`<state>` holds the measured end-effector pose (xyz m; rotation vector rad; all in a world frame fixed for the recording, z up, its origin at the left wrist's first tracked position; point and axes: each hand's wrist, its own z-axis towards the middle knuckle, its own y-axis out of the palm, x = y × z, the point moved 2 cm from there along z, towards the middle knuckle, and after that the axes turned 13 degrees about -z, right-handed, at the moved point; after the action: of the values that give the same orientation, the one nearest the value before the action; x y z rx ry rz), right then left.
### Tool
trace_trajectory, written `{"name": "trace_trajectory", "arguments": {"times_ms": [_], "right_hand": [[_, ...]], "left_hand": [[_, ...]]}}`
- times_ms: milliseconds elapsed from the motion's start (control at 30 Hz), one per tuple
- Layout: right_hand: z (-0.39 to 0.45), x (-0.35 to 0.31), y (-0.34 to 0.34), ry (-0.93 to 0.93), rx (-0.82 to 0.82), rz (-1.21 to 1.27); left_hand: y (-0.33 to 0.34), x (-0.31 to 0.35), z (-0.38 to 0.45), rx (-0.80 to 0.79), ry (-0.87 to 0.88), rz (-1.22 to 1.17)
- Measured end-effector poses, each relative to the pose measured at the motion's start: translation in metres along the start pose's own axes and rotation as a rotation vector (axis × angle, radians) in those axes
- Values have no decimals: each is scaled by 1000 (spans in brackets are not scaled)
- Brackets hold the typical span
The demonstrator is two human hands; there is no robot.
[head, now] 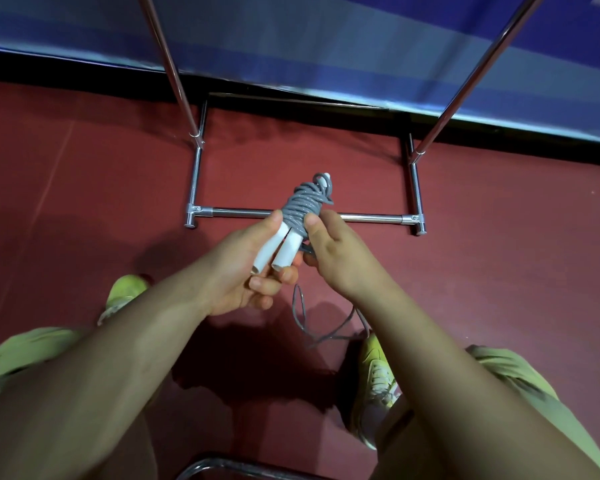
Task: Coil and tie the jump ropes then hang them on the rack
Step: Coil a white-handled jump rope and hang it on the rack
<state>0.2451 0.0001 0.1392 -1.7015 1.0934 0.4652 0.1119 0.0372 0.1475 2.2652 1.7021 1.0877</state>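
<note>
A grey jump rope (300,206) is wound in tight turns around its two white handles (278,249), which lie side by side. My left hand (253,271) grips the handles from below, its thumb on the coil's left side. My right hand (329,251) pinches the rope at the coil's right side. A loose grey tail (303,315) hangs in a loop below my hands. The chrome rack (371,217) stands just beyond, its base bar passing behind the coil and two uprights rising toward the top of the view.
Dark red floor lies all around. A blue and white banner (326,43) runs along the wall behind the rack. My yellow-green shoes (378,372) and trouser legs are below. A curved chrome tube (222,467) shows at the bottom edge.
</note>
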Motion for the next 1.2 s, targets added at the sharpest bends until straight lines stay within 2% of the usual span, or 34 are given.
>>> {"name": "trace_trajectory", "arguments": {"times_ms": [133, 233, 433, 600, 733, 867, 967, 1033, 1100, 1200], "right_hand": [[1, 4, -7, 133, -124, -88], [-2, 6, -12, 217, -175, -7], [-1, 2, -9, 226, -171, 317], [0, 2, -6, 169, -167, 322], [1, 7, -3, 150, -140, 295], [4, 7, -3, 118, -128, 324], [4, 4, -5, 50, -98, 323], [3, 1, -8, -14, -96, 389], [1, -4, -12, -109, -136, 493], [-4, -10, -16, -187, -171, 463]], "left_hand": [[-5, 0, 1, 165, 95, 184], [-9, -1, 2, 271, 120, 271], [-21, 2, 8, 430, 259, 522], [-24, 3, 6, 450, 309, 611], [-20, 3, 5, 400, 323, 654], [-19, 2, 4, 344, 266, 572], [-13, 3, -2, 206, 140, 287], [-10, 6, -9, 35, -25, 79], [-7, 8, -14, -114, -116, -97], [-2, 6, -14, -134, -164, -153]]}}
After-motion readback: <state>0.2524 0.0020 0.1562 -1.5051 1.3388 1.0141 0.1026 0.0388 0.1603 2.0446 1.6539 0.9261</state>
